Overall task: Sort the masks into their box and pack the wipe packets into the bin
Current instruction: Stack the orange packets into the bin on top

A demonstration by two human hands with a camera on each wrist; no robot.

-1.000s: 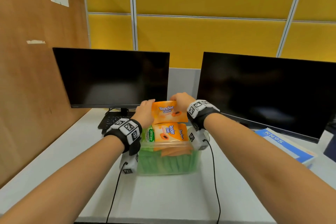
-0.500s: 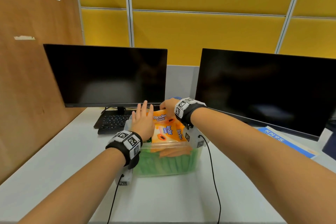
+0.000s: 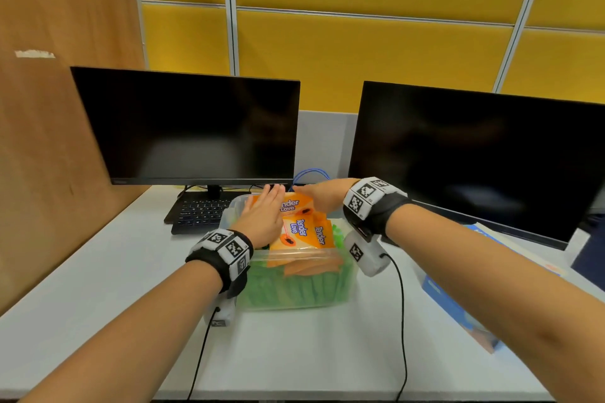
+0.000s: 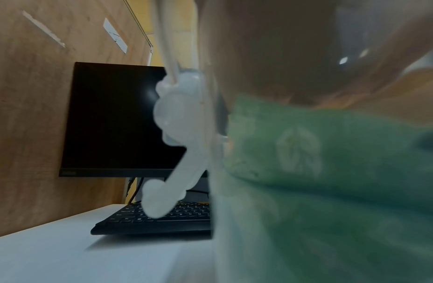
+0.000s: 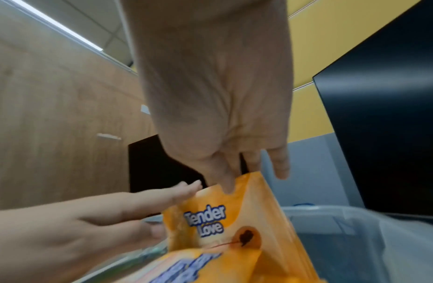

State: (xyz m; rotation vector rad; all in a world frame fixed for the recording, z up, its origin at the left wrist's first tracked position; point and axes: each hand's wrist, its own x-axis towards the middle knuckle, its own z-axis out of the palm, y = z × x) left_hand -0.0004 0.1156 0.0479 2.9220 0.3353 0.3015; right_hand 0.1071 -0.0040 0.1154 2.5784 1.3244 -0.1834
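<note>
A clear plastic bin (image 3: 304,263) stands mid-desk, filled with green wipe packets (image 3: 294,288) below and orange "Tender Love" packets (image 3: 302,229) on top. One orange packet (image 5: 225,216) lies tilted at the bin's far end. My left hand (image 3: 266,211) lies flat with straight fingers on the packets at the left side. From the right, my right hand (image 3: 322,195) reaches over with fingers extended, their tips touching that packet's top edge (image 5: 229,186). A blue and white mask box (image 3: 465,298) sits on the desk to the right, partly hidden by my right forearm.
Two dark monitors (image 3: 196,127) (image 3: 474,157) stand behind the bin, with a black keyboard (image 3: 199,213) under the left one. A wooden partition (image 3: 49,141) walls off the left. A blue cable (image 3: 309,173) loops behind the bin. White desk (image 3: 98,288) surrounds the bin.
The orange packet held up between both hands a second ago has gone down into the bin. Both hands released it and now lie flat on the packets.
</note>
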